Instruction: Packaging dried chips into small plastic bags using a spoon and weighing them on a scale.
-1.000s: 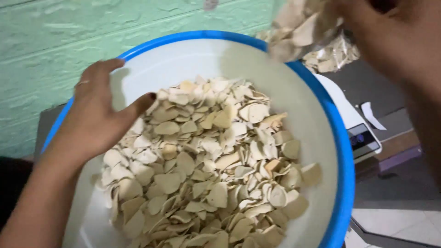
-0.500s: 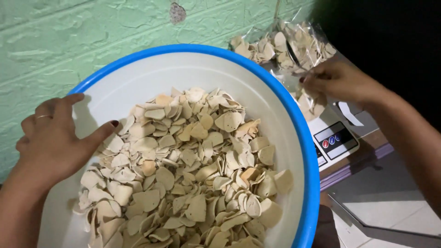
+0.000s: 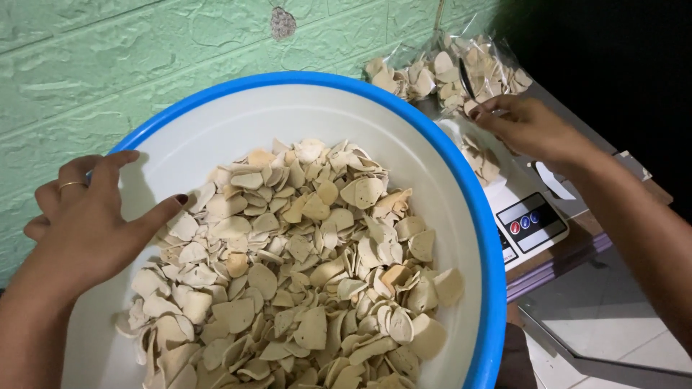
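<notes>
Left hand [image 3: 90, 220] is spread out flat, palm down, fingers loosely apart and the thumb stuck out to the side, dark polish on the nail and a thin ring on one finger. Forearm runs down to the bottom left corner. Right hand [image 3: 526, 126] is stretched out well ahead, fingertips pinched together, arm coming in from the right edge.

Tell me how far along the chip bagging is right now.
Done: one filled clear bag lies by the green wall. In hand: the right hand grips another bag on the white scale; the left hand rests on the basin rim. Left: a large heap of chips remains inside.
</notes>
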